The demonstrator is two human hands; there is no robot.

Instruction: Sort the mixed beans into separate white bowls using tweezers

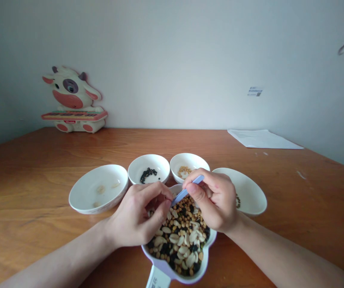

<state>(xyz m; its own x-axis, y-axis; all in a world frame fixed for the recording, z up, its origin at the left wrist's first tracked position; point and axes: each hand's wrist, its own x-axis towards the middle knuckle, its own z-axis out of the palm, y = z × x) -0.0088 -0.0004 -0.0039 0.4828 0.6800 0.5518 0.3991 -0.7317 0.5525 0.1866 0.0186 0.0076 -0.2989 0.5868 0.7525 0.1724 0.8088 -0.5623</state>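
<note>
My right hand pinches a thin, flat light-blue plastic stick between thumb and fingers, tilted over a mix of seeds. At the stick's lower end, my left hand has thumb and forefinger closed together; whatever is between them is hidden. Below both hands is a lobed, lavender-rimmed dish with a handle. It holds mixed peanut halves, yellow soybeans, black beans and small green beans. Parts of the dish are covered by my hands.
Four white bowls arc behind the dish: the far-left bowl with a few pale pieces, one with black beans, one with yellow beans, and a right bowl with small dark beans. A cow toy keyboard and papers lie farther back.
</note>
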